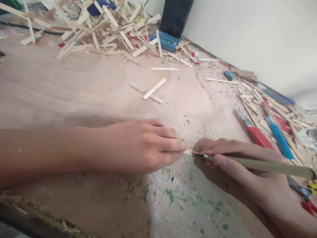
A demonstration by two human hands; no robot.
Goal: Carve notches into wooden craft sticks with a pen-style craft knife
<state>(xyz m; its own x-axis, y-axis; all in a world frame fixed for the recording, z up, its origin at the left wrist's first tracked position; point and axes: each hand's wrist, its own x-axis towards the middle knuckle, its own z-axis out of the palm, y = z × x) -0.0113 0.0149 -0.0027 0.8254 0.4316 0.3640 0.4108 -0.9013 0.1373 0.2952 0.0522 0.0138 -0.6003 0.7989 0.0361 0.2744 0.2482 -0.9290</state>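
Observation:
My left hand (148, 145) lies palm down on the table, fingers together, pinning a small wooden craft stick (187, 152). Only a pale end of that stick shows past the fingertips; the rest is under them. My right hand (242, 165) is closed around a carving tool with a long wooden handle (274, 166) and a metal collar. The tool's dark, narrow tip points left and meets the stick's exposed end, just beside my left fingertips. Farther back, two craft sticks lie crossed, a printed one (155, 88) on top.
A large heap of craft sticks (99, 33) fills the back left. A phone (175, 16) leans in a blue stand (165, 41). On the right lie a red cutter (259, 135), a blue cutter (279, 137), red-handled pliers (300, 190) and more sticks. Green specks dot the table (183, 211).

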